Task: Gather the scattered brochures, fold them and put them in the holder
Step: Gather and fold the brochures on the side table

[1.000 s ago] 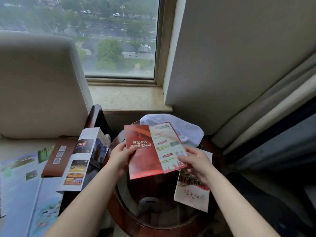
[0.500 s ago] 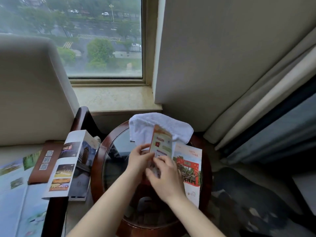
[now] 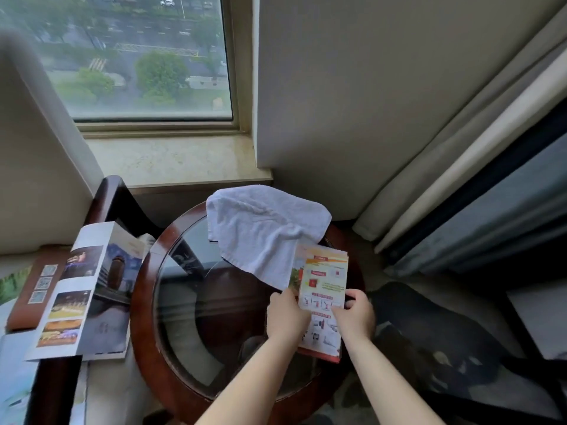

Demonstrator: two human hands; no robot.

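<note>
A folded red and white brochure lies at the right side of the round glass-topped table, on top of another brochure whose edge shows at its left. My left hand pinches the folded brochure's left edge. My right hand pinches its right edge. An unfolded brochure with night photos lies over the chair arm at the left, with a brown leaflet beside it. No holder is in view.
A white towel is draped over the table's far side, touching the brochures. A cushioned chair stands left, with more open leaflets on its seat. Window sill behind, curtains right, dark patterned carpet below.
The red brochure, held open in the air a second ago, has been folded narrow and brought down onto the brochure lying at the table's right. Both hands moved right with it.
</note>
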